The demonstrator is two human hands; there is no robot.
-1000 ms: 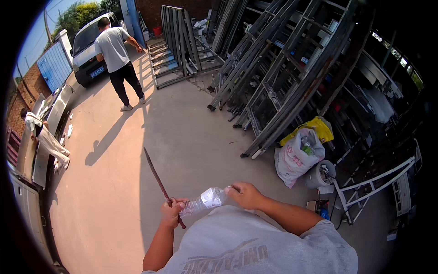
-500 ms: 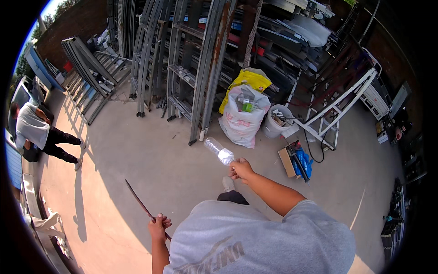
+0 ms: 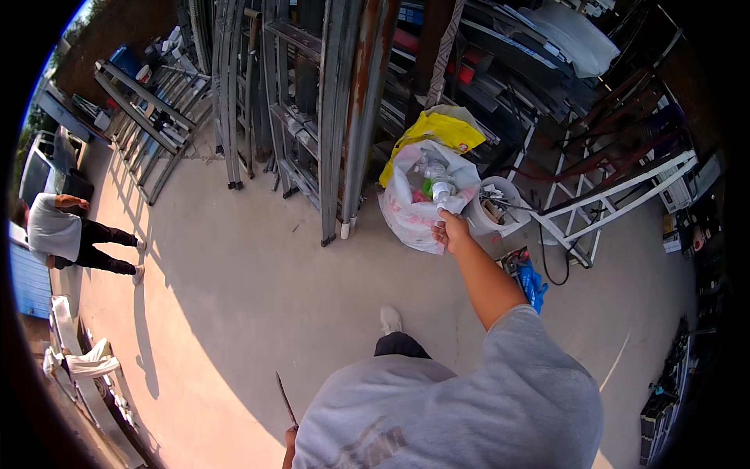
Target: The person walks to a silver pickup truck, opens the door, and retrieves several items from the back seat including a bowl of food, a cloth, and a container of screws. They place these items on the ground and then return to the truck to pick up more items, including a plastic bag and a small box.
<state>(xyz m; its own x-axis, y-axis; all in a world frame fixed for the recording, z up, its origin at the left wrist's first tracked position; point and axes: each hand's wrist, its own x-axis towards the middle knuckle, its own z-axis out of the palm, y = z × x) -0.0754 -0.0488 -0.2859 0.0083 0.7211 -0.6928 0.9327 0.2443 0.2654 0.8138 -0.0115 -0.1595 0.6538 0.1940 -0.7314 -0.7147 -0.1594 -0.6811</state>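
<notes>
My right hand (image 3: 451, 231) reaches out to the mouth of a white sack (image 3: 408, 216). Its fingers are closed on the near end of a clear plastic bottle (image 3: 442, 192) with a white label. Other clear bottles and something green lie inside the sack opening. A yellow sack (image 3: 437, 131) stands right behind the white one. Low by my side, my left hand (image 3: 291, 439) is partly hidden by my shirt. From it a thin dark rod (image 3: 286, 400) with a pointed tip sticks up.
A white bucket (image 3: 494, 205) with odds and ends stands right of the sack. Nearer lies a blue bag (image 3: 533, 283) with tools. Metal ladders (image 3: 328, 141) lean behind, a white metal frame (image 3: 617, 207) sits right. Another person (image 3: 66, 230) stands far left.
My right hand has carried the bottle forward and right to the sack's mouth. My left hand has dropped lower with the rod. The other person has straightened up somewhat.
</notes>
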